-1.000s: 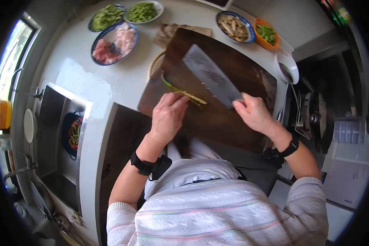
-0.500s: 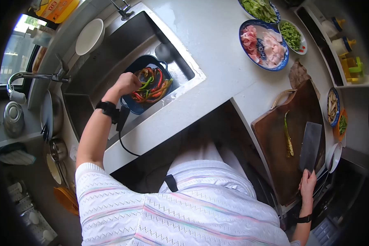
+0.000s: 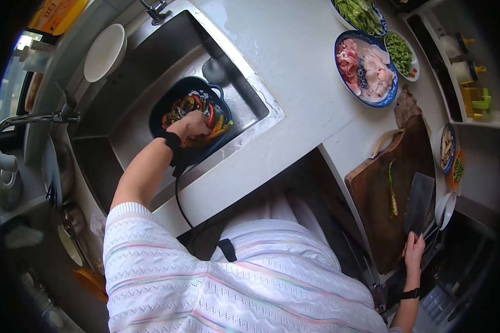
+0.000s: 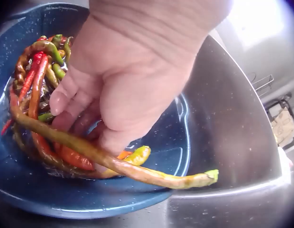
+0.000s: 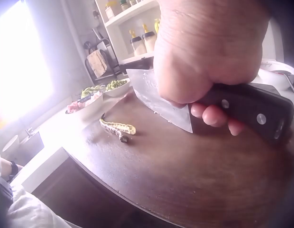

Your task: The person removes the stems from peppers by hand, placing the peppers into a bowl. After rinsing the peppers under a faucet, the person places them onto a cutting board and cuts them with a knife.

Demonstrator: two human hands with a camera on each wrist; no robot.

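In the sink, my left hand (image 3: 193, 125) reaches into a blue basin (image 4: 118, 209), its fingers curled down among wet red, green and brownish chili peppers (image 4: 37, 76) and gripping some of them. One long chili pepper (image 4: 151, 176) crosses in front of the thumb and sticks out past the basin's rim; the fingertips are partly hidden. Far to the right, my right hand (image 3: 413, 247) grips the black handle of a cleaver (image 5: 161, 97), its blade over the wooden cutting board (image 5: 185, 180). A slit, opened green chili pepper (image 5: 117, 128) lies on the board beside the blade.
The metal sink (image 3: 136, 119) has a faucet (image 3: 33, 117) and a white bowl (image 3: 105, 53) at its edge. On the counter stand a plate of sliced meat (image 3: 366, 69), chopped greens (image 3: 399, 54) and a bowl of pale slices (image 3: 447, 145). A cloth (image 3: 408, 108) lies behind the board.
My left hand has left the pepper on the board, gone over to the basin, and now reaches deeper among the chili peppers there. The right hand still holds the cleaver at the board.
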